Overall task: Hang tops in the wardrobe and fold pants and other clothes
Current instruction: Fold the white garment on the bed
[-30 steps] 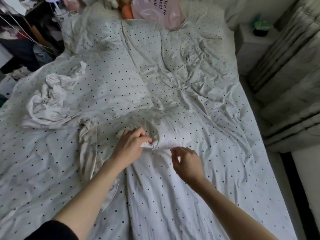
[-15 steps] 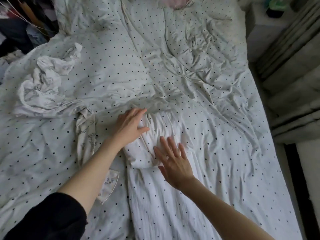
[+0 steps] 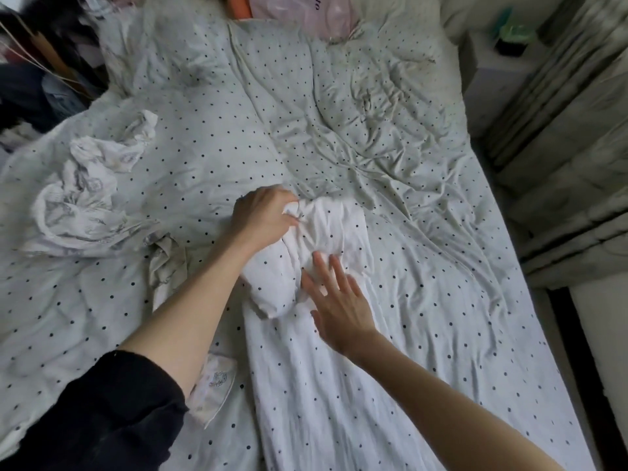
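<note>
White dotted garment (image 3: 326, 229), left hand (image 3: 263, 219) pinching, right hand (image 3: 339, 300) flat on it

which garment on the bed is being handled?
The polka-dot garment, gripped by the left hand; the printed crumpled garment lies untouched at left.

The polka-dot bedsheet (image 3: 424, 266) is looking like matt, creased cotton cloth; the pink bag (image 3: 306, 11) is showing glossy plastic.
</note>
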